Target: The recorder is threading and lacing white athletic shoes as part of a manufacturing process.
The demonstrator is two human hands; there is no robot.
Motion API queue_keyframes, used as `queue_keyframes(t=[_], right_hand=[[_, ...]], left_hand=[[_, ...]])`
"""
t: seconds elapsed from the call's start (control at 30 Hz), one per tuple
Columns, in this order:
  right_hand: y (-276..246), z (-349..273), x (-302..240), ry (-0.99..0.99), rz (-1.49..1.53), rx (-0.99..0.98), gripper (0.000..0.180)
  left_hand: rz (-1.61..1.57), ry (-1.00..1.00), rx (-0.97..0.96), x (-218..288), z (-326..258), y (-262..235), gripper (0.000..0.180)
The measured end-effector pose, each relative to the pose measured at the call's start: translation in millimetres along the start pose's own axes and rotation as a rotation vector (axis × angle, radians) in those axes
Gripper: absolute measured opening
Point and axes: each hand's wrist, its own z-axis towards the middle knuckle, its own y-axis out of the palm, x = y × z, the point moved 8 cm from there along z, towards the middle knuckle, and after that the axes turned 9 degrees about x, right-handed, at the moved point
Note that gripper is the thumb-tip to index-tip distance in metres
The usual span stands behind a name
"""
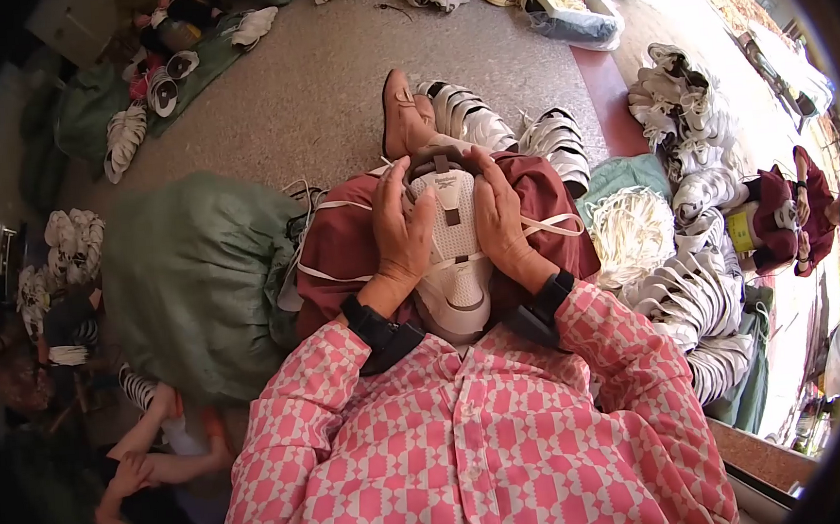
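Note:
A white sports shoe (pixel 454 260) with brown trim lies on my lap, toe toward me. My left hand (pixel 400 232) clasps its left side and my right hand (pixel 503 219) clasps its right side, fingers up near the tongue. White laces (pixel 549 224) run from the shoe across my dark red lap cloth (pixel 337 253). Both wrists wear black bands. My foot in a brown shoe (pixel 400 112) rests on the floor beyond the lap.
A big green sack (pixel 193 283) sits at my left. Piles of white shoes (pixel 694 282) and a bundle of white laces (pixel 632 233) lie at my right. More shoes (pixel 150 96) lie far left. Another person (pixel 792 212) sits at the right; another person's hands (pixel 137 467) show lower left.

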Motion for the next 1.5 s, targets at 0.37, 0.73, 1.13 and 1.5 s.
queue_keyframes(t=[0.37,0.73,1.13,1.5], right_hand=[[1.9,12.8,12.8,0.206,0.218,-0.047,0.042],[-353.9,-12.8,94.9,0.423,0.445,0.579,0.033],[-513.6,-102.9,188.5,0.644,0.55,0.833,0.027],[-280.0,-3.0,86.2,0.368,-0.008,0.171,0.064]], left_hand=[[-0.434,-0.397,0.083,-23.9,6.3,-9.7,0.05],[-0.696,-0.528,0.574,-116.3,14.3,-310.3,0.033],[-0.727,-0.776,0.947,-212.5,-67.5,-487.7,0.017],[-0.317,-0.529,0.505,-77.3,-3.1,-359.4,0.013]])
